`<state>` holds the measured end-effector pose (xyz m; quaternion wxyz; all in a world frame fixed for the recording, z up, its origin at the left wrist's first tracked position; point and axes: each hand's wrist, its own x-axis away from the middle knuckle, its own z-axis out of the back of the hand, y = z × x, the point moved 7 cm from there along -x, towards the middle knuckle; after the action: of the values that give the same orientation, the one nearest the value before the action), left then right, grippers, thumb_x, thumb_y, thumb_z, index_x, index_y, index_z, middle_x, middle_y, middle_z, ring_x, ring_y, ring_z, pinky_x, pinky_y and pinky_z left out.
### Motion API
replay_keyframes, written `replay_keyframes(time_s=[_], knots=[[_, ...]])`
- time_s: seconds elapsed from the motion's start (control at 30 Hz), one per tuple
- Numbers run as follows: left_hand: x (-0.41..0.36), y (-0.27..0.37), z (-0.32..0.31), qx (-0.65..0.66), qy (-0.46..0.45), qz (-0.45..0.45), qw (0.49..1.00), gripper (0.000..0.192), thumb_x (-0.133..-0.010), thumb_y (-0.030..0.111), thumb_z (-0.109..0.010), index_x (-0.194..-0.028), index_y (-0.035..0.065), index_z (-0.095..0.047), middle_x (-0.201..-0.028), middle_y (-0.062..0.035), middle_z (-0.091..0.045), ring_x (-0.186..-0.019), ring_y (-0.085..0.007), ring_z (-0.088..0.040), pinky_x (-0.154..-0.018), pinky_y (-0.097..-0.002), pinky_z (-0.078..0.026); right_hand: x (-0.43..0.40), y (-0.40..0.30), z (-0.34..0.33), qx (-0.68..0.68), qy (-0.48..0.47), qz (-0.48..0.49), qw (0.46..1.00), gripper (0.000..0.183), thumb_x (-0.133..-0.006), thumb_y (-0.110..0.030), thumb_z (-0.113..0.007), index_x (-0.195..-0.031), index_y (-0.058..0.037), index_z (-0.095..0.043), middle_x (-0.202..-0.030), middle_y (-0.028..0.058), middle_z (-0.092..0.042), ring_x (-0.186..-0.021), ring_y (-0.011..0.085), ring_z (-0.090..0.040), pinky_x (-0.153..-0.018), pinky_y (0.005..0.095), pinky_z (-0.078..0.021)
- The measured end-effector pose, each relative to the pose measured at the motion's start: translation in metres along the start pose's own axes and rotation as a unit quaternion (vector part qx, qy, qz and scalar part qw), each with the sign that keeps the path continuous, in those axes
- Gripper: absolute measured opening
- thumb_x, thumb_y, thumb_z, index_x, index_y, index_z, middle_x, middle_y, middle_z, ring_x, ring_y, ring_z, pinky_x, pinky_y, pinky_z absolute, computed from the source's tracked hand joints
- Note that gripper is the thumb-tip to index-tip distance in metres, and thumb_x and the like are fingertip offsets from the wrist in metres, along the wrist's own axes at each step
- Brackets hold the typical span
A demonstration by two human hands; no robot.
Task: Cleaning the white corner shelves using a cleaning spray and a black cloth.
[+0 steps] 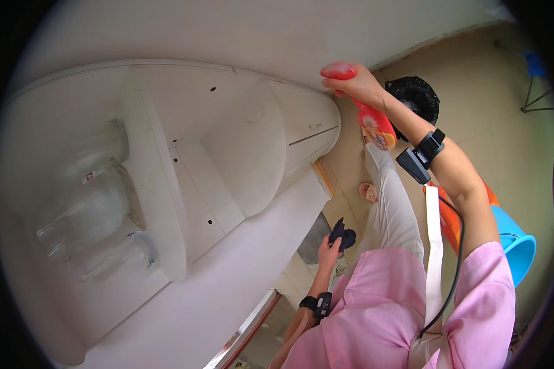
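My right hand [358, 85] is wrapped around the neck of a red plastic spray bottle [373, 121], whose body tilts down toward the floor. The bottle bears a printed label. Lower and to the left, my left hand [330, 251] grips a crumpled dark cloth [342, 235] beside my leg. Left of both hands stands a white shelf unit [244, 152] with rounded shelves. Several clear plastic containers [97, 198] are on its shelf at the far left. The spray bottle is nearest to the unit's rounded end and apart from it.
A bin lined with a black plastic bag [415, 99] stands on the floor just beyond my right forearm. A light blue bucket [519, 249] and an orange object [448, 221] are partly hidden behind that arm. A blue folding stool [535, 64] is at the far right.
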<state>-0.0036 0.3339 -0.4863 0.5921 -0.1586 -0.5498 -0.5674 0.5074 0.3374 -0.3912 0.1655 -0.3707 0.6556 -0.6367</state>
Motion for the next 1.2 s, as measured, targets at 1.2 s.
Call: replay_keyframes(time_s=[1.2], knots=[[0.026, -0.169, 0.073, 0.249, 0.097, 0.001, 0.964, 0.036, -0.075, 0.013, -0.064, -0.107, -0.0039, -0.055, -0.090, -0.0135, -0.063, -0.078, -0.0222, -0.064, -0.050, -0.0291, -0.054, 0.130, -0.035, -0.153, 0.285, 0.206, 0.109, 0.930, 0.035, -0.074, -0.039, -0.070, -0.095, -0.0112, -0.066, -0.083, 0.0166, -0.066, -0.081, 0.0370, -0.062, -0.070, 0.0433, -0.0493]])
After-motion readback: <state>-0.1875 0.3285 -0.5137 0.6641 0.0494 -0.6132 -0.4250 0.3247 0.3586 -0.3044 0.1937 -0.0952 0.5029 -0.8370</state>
